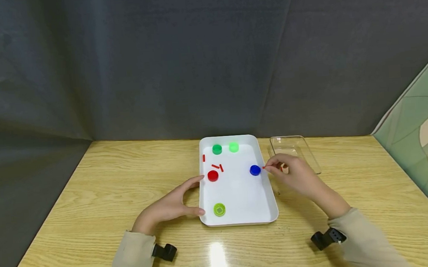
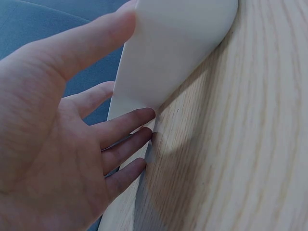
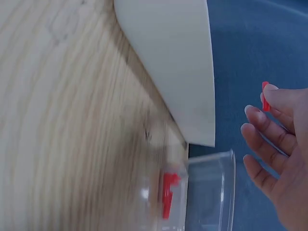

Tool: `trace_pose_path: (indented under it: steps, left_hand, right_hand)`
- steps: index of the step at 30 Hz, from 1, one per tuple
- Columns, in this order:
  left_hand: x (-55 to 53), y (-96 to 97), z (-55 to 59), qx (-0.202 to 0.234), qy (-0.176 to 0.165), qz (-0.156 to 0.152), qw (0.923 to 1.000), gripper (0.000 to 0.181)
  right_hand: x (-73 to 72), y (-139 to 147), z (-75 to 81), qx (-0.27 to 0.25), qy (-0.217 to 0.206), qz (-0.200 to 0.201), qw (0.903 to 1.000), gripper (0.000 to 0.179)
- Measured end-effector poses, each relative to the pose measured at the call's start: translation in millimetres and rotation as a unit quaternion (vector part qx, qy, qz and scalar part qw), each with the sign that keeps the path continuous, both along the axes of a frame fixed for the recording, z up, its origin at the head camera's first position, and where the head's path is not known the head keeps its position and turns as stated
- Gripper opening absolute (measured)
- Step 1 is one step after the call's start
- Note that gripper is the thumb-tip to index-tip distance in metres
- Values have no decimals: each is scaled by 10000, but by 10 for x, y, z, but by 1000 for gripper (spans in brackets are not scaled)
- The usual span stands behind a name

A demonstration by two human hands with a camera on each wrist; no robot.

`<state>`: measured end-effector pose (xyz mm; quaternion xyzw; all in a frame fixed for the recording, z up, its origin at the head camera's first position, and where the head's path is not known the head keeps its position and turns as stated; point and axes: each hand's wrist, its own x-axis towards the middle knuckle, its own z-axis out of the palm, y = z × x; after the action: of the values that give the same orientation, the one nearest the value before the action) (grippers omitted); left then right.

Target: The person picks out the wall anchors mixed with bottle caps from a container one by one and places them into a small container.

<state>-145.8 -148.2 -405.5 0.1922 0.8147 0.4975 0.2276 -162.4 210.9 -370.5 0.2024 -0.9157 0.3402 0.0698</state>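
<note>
Caps (image 1: 216,149) and sticks (image 1: 215,166) in tray (image 1: 242,219)

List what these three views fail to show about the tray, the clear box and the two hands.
- Tray contents: both wrist views show only its outer wall; the wall hides them.
- Clear box: in the head view the right hand covers its near part; in the right wrist view the bottom edge cuts it off and it is blurred.
- Red stick: mostly hidden by the fingertips.
- Left hand: whether it presses the tray or only touches it cannot be told.
</note>
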Motion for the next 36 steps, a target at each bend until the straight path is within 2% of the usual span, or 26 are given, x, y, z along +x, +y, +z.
trace_pose_path:
  steps: [7,18,36]
  left_hand:
    - [-6,-4,6,2,-41,23,10000,92]
    - [-2,-2,3,17,-41,-2,10000,92]
    - [13,-13,-7,-13,-70,18,10000,92]
  right_hand:
    - [-6,187,14,119,2,-85,9999,8]
    - [-44,414,-50,333,501,-372,9975,4]
    - [-178,612,-223,496,553,-405,9964,5]
